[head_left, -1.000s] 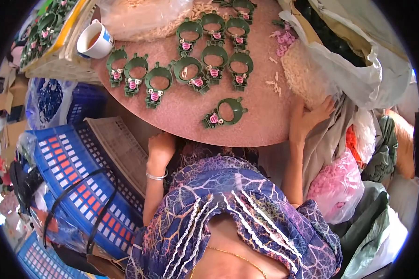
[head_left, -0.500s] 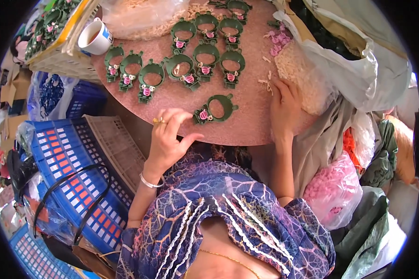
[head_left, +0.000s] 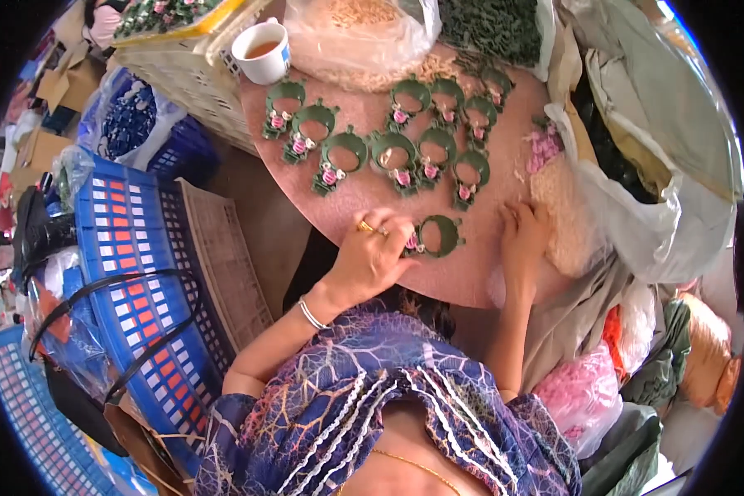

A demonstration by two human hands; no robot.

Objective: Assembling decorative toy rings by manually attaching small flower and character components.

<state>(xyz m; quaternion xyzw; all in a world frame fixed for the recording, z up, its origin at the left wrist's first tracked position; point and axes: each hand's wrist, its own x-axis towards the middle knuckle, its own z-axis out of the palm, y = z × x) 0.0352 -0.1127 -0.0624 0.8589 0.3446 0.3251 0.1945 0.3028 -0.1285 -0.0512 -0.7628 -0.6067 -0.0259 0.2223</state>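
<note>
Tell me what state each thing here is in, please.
Left hand: curled at the nearest green piece; grip unclear
Nearest green piece: lying on the table, partly covered
Right hand: at the table, anything held unclear
Cup: upright, brownish liquid inside
White sack: open, dark contents
Pink bag: bulging, closure unclear

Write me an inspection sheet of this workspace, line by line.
Surface: pink table, curved near edge.
Work pieces: green ring-shaped pieces with pink and white parts, loosely grouped; nearest green ring lies apart.
Clutter: white mug with brown liquid, left; cream-coloured pile, right; clear bag with cream pieces, far side.
Hands: left hand at the nearest green ring, grip unclear; right hand beside the cream-coloured pile, contact unclear.
Cables: nothing seen.
Surroundings: blue basket left; white sack and pink-filled bag right.
</note>
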